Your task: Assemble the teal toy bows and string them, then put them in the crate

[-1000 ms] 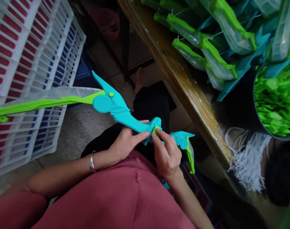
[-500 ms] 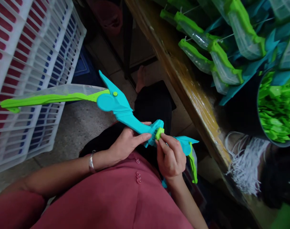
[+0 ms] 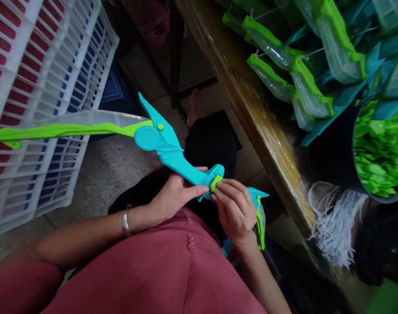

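Beside the table edge (image 3: pixel 256 124), bow (image 3: pixel 181 166) held clear.

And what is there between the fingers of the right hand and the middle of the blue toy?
In the head view, a small green piece lies there, held by the right fingers at the middle of the blue toy.

Turquoise-and-lime bow (image 3: pixel 173 155), lime piece (image 3: pixel 215 182)

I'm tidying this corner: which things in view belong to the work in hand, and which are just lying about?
Likely the work's:
blue toy bow, in the left hand
green piece, in the right hand
bucket of green pieces
similar bows
white strings

Seemingly just nearby:
white basket
blue crate
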Demonstrator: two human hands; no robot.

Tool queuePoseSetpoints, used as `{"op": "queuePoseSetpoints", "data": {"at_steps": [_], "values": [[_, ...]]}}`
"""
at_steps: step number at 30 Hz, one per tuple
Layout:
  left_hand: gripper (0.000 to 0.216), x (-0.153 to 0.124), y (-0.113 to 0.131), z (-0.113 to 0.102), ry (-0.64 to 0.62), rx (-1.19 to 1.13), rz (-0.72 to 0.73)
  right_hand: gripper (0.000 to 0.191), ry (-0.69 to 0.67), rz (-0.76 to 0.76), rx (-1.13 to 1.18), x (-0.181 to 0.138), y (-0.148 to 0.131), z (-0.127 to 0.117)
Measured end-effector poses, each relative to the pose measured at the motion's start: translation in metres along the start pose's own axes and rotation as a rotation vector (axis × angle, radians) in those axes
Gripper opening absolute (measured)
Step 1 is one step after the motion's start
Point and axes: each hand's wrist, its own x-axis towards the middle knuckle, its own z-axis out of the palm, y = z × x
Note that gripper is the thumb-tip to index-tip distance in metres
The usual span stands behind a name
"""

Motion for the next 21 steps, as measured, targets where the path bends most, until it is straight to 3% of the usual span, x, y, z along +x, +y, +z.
{"op": "queuePoseSetpoints", "data": {"at_steps": [8,13,21], "values": [[0.061,0.0,-0.007,0.003,0.009,-0.064,-0.002,0.021,-0.107,0.113,0.12,0.019,-0.002,-0.01],[0.05,0.003,-0.008,0.003,-0.018,-0.083,0.019,0.016,-0.187,0.072,0.124,0.028,0.003,-0.012],[0.049,0.004,-0.011,-0.003,-0.011,0.023,0.039,0.011,-0.268,0.209,0.222,0.03,0.012,-0.011]]}}
